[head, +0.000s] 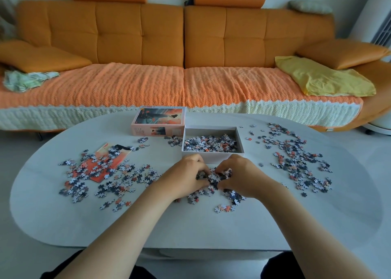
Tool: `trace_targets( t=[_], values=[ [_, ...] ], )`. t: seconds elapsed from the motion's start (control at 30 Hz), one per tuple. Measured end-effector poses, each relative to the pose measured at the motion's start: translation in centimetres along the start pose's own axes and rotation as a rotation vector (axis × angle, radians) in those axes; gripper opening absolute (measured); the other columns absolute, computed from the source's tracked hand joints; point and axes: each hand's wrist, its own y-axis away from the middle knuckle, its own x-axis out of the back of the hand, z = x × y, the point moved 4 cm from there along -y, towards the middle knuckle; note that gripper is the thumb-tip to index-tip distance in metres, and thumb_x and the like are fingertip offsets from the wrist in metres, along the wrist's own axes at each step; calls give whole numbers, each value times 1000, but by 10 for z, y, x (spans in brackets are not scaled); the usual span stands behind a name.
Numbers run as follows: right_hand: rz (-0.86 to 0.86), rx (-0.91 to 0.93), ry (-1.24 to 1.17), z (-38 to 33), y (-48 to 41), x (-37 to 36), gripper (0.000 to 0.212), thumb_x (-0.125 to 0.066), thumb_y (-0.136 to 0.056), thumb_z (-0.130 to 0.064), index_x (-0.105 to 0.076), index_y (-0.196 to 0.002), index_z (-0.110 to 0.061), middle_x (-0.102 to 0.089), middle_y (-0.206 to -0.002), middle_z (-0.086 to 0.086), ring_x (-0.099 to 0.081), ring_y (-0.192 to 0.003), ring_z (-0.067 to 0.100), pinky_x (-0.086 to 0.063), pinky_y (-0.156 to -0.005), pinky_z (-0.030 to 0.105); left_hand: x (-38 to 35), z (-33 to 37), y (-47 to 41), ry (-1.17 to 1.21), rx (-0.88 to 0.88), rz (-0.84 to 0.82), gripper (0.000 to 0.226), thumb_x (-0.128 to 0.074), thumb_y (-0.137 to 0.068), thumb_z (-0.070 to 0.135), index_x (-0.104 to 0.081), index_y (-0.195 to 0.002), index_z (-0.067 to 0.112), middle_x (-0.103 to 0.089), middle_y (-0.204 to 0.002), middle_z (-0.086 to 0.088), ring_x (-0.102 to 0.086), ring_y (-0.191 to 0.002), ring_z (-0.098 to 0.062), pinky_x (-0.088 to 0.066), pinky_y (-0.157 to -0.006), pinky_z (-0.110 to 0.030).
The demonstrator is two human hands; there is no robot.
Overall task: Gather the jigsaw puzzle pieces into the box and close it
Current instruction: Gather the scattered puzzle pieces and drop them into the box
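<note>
Two hands (213,177) cupping pieces (212,178), box (212,158) just beyond

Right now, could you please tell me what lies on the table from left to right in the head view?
Left pile of pieces over the poster → box lid → open box → right scatter of pieces.

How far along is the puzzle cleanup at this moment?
Early to midway. Done: the open box holds a shallow layer of pieces. In hand: the left hand and right hand cup a small heap just before the box. Left: the big scatter on the left over a printed sheet, the scatter on the right, and the lid not yet fitted.
</note>
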Motion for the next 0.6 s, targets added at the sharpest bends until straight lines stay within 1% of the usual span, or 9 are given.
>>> trace_targets(
  t=[0.07,0.1,0.17,0.23,0.27,0.37,0.43,0.5,0.6],
  values=[
    [25,20,-15,-1,-3,0,42,-78,-75,-35,-66,-116,-32,-52,-117,-6,-56,-90,9,-49,-82,24,0,0,-2,9,1,-1,30,-72,-85,36,-68,-114,26,-53,-111,13,-52,-103,-7,-45,-90,-26],
    [24,39,-30,-1,-4,0,47,-77,-75,-33,-64,-119,-34,-52,-120,-7,-56,-91,8,-49,-83,24,0,0,-3,19,4,-4,29,-72,-85,36,-68,-112,27,-54,-112,13,-53,-103,-7,-46,-91,-27],
    [-6,69,-27,-1,-8,-2,59,-76,-75,-32,-56,-130,-36,-48,-131,-8,-52,-96,7,-47,-85,22,1,0,-4,40,23,-15,25,-74,-84,35,-68,-107,29,-55,-111,13,-54,-101,-7,-47,-89,-29],
    [-45,65,12,-2,-11,-4,62,-75,-77,-34,-54,-135,-32,-43,-138,-8,-48,-95,7,-43,-85,21,2,1,-6,55,37,-23,23,-75,-82,32,-67,-103,31,-55,-108,14,-55,-97,-6,-48,-85,-28],
    [-54,60,27,-3,-12,-4,60,-75,-78,-35,-54,-134,-30,-44,-137,-7,-47,-94,7,-42,-84,21,3,1,-6,62,38,-19,22,-75,-81,32,-67,-102,31,-56,-107,14,-55,-95,-5,-48,-83,-26],
    [-54,45,57,-6,-11,-3,49,-72,-80,-37,-59,-127,-30,-50,-124,-6,-51,-95,10,-46,-84,23,5,2,-6,93,40,0,19,-73,-82,27,-68,-100,30,-59,-102,14,-56,-91,-4,-46,-79,-20],
    [-40,34,59,-6,-11,-3,45,-73,-79,-39,-61,-122,-30,-51,-119,-5,-53,-96,11,-48,-84,24,6,0,-5,106,26,16,20,-73,-83,27,-69,-102,29,-59,-103,16,-57,-91,-1,-48,-82,-22],
    [-33,24,51,-6,-9,-2,48,-75,-78,-41,-60,-122,-30,-49,-119,-4,-53,-97,12,-49,-86,26,9,-4,-2,91,18,16,31,-75,-81,37,-66,-110,30,-56,-106,18,-55,-94,1,-50,-85,-27],
    [-87,29,73,-11,-5,-5,67,-72,-81,-45,-45,-140,-28,-43,-130,-3,-54,-105,16,-49,-93,33,9,-10,4,-67,46,-55,58,-69,-78,58,-59,-128,30,-49,-112,15,-46,-111,-3,-46,-93,-29]
  ],
)
